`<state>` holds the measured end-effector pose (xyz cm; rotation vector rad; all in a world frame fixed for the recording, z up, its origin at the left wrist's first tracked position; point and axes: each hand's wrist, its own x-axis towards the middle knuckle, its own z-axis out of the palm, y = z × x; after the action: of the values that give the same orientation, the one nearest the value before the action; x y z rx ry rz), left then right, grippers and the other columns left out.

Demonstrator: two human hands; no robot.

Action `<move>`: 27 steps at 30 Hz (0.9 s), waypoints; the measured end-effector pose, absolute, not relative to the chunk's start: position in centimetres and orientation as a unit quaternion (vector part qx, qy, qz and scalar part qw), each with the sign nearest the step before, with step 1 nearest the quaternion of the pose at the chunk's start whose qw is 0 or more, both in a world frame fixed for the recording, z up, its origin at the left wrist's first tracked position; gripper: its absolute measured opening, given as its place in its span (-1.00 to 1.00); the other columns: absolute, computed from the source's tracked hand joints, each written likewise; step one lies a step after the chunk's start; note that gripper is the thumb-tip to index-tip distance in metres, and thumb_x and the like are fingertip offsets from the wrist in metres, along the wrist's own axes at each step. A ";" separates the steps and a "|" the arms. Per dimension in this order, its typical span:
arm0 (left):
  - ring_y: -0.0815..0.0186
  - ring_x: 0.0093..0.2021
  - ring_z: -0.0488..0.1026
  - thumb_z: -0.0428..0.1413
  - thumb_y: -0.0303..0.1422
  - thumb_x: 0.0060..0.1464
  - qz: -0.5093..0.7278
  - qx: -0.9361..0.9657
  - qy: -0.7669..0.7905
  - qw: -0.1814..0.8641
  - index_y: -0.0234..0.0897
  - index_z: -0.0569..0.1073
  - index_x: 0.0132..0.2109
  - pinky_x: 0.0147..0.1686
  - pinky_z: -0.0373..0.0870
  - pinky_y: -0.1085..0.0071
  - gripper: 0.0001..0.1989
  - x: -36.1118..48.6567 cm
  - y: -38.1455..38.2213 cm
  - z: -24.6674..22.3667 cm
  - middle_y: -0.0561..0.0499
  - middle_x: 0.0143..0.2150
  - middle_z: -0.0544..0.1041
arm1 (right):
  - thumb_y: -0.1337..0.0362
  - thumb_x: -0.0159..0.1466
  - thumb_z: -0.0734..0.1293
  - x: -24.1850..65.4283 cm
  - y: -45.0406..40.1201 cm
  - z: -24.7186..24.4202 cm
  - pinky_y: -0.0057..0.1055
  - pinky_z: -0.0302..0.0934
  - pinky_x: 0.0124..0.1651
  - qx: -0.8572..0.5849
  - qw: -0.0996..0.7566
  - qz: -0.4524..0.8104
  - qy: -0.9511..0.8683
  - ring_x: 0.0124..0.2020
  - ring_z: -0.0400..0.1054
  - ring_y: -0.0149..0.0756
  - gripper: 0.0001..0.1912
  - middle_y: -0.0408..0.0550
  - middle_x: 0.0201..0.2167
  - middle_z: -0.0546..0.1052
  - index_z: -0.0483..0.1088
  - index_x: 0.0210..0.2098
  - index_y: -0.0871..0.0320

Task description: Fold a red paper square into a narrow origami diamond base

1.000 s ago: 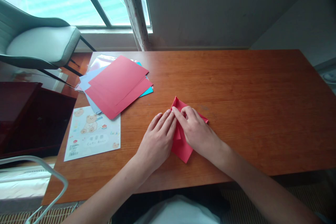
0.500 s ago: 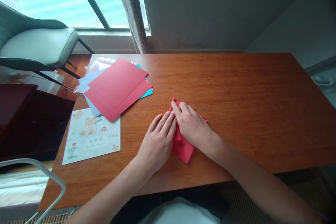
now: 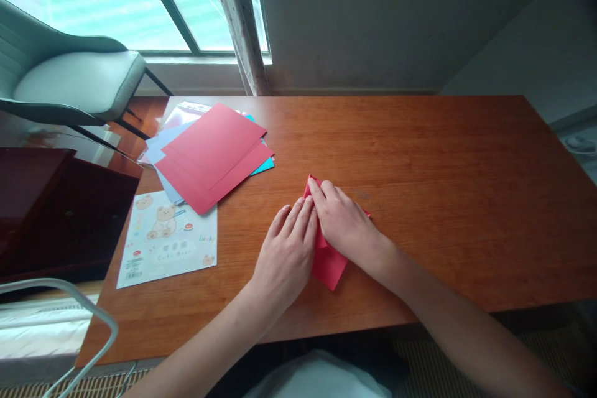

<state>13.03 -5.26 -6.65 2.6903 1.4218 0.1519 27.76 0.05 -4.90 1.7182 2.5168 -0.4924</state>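
A folded piece of red paper point(image 3: 331, 266) lies on the wooden table in front of me, with a narrow point at its far end and a wider flap toward me. My left hand point(image 3: 289, 249) lies along its left side, fingers stretched out and fingertips touching the paper. From the right, my right hand point(image 3: 342, 217) covers the middle of the paper. Its index finger presses near the far tip, and the other fingers are bent against the sheet. My right thumb and much of the paper are hidden under the hands.
Red sheets point(image 3: 214, 155) lie stacked over pale blue and turquoise paper and a clear plastic sleeve at the table's point(image 3: 443, 186) left. Nearer me is a white sheet with printed bears point(image 3: 168, 255). A chair point(image 3: 84, 84) stands by the window; a white curved tube point(image 3: 105, 317) is at lower left.
The whole view has shifted slightly to the right. Both hands keep nearly the same place on the red paper, with the left hand covering a little more of its near flap.
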 end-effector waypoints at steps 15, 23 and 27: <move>0.05 0.46 0.08 -0.11 -0.48 0.25 0.047 0.888 0.455 0.041 -0.52 0.24 0.36 0.42 0.07 0.07 -0.44 12.9 -5.1 -6.7 -0.26 0.44 0.19 | 0.44 0.44 0.04 27.2 0.5 -4.0 -0.26 0.43 -0.09 0.573 0.047 -0.172 0.800 0.02 0.42 -0.09 -0.45 0.26 0.05 0.41 0.01 0.40 0.34; 0.07 0.46 0.09 -0.11 -0.46 0.28 0.046 0.887 0.459 0.031 -0.50 0.25 0.36 0.42 0.08 0.09 -0.46 12.9 -5.2 -6.7 -0.24 0.43 0.21 | 0.42 0.45 0.03 27.0 0.7 -3.9 -0.22 0.42 -0.08 0.580 0.053 -0.188 0.791 0.02 0.42 -0.07 -0.46 0.26 0.06 0.40 0.02 0.40 0.34; 0.06 0.45 0.10 -0.10 -0.45 0.27 0.046 0.888 0.457 0.028 -0.50 0.26 0.35 0.42 0.09 0.09 -0.47 12.9 -5.2 -6.7 -0.25 0.43 0.22 | 0.42 0.45 0.02 26.9 0.8 -3.8 -0.21 0.40 -0.05 0.582 0.053 -0.191 0.788 0.03 0.42 -0.06 -0.47 0.27 0.07 0.40 0.03 0.39 0.32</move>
<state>12.87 -5.20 -6.71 2.7404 1.4096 0.1431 26.90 0.84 -3.79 1.7700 2.3957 -0.5815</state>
